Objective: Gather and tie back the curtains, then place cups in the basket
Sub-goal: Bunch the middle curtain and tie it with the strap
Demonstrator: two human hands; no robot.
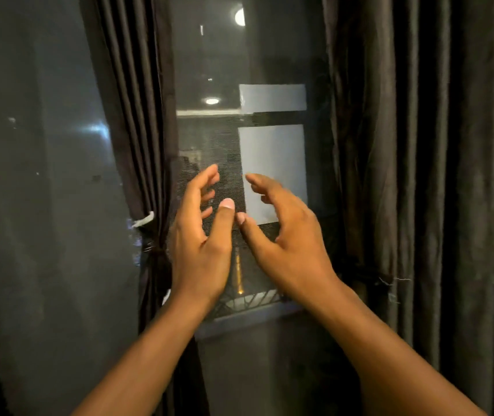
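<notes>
Both hands (239, 232) raised empty, fingers loose, tied curtain (137, 145) left, loose curtain (419, 175) right

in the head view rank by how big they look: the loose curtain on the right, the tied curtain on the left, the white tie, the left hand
1. right curtain
2. tied left curtain
3. left hand, though it is nearer the camera, so it looks enlarged
4. white tie

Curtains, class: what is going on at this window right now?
A person stands at the window, left hand and right hand raised empty before the glass. The left curtain is already gathered and tied with a white tie. The right curtain hangs loose. No cups or basket in view.
</notes>
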